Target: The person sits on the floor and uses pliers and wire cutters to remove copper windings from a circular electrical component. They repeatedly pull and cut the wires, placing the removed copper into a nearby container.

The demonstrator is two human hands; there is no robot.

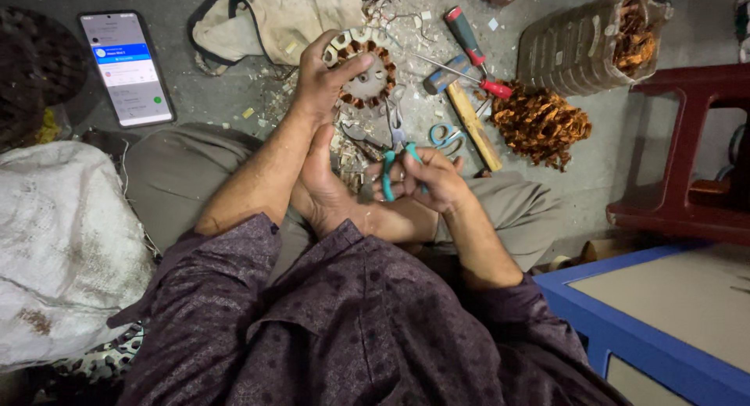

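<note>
Down on the floor, seen from the head camera, the left hand [324, 78] is curled over the rim of a round motor stator [366, 70] wound with copper coils, thumb stretched across its face and fingers wrapped round the far edge, gripping it firmly. That forearm reaches forward and away from the body, with the dark patterned sleeve pushed up near the elbow.

Closer in, the right hand [433, 179] is closed round the teal handles of a pair of pliers [394, 171], fingers folded over them and squeezing them near together; the tool's nose points towards the stator, just short of it. The right wrist bends inward across the lap.

Around the stator lie a red-handled screwdriver [466, 37], a hammer with a wooden handle [469, 117], blue-handled scissors [445, 135] and a heap of stripped copper wire [539, 125]. A phone [126, 68] with a lit screen rests well off to the left.
</note>
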